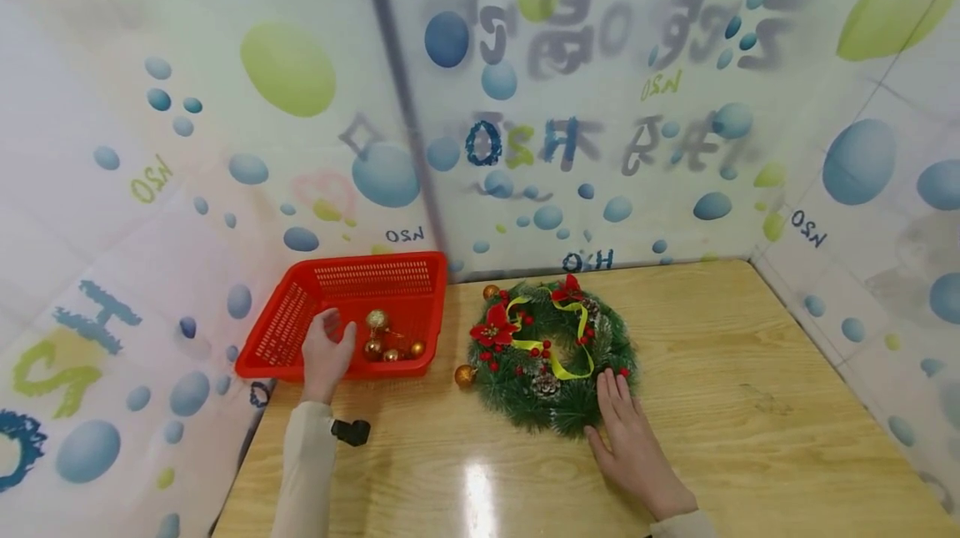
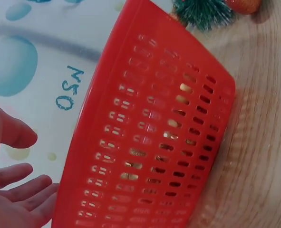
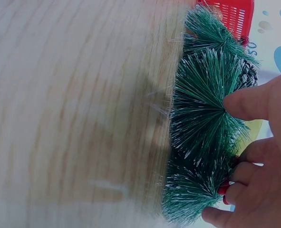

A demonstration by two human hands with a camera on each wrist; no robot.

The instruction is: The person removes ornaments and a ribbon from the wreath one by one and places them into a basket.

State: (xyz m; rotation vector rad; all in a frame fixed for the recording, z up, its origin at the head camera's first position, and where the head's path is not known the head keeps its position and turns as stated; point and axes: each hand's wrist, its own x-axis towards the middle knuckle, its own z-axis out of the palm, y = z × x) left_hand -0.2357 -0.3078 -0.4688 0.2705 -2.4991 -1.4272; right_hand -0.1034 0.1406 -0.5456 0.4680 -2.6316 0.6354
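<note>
A green pine wreath [image 1: 517,404] with red poinsettias, berries, pinecones and a yellow ribbon lies flat on the table. My right hand [image 1: 630,446] rests on its near right edge, fingers extended; in the right wrist view the thumb [image 3: 247,103] touches the needles. My left hand [image 1: 327,354] is over the near left rim of a red plastic basket [image 1: 360,271], its fingers spread and nothing in them. Inside the basket lie several gold ball ornaments [image 1: 377,320]. Two orange-gold balls sit at the wreath's left side, one of them a glittery ball [image 1: 465,376] near its lower left.
The wooden table [image 1: 750,404] meets a printed wall sheet [image 1: 660,213] at the back, and more sheeting stands on the left and right. The basket stands at the back left corner, with the wreath to its right. A black strap piece [image 1: 352,432] is on the left wrist.
</note>
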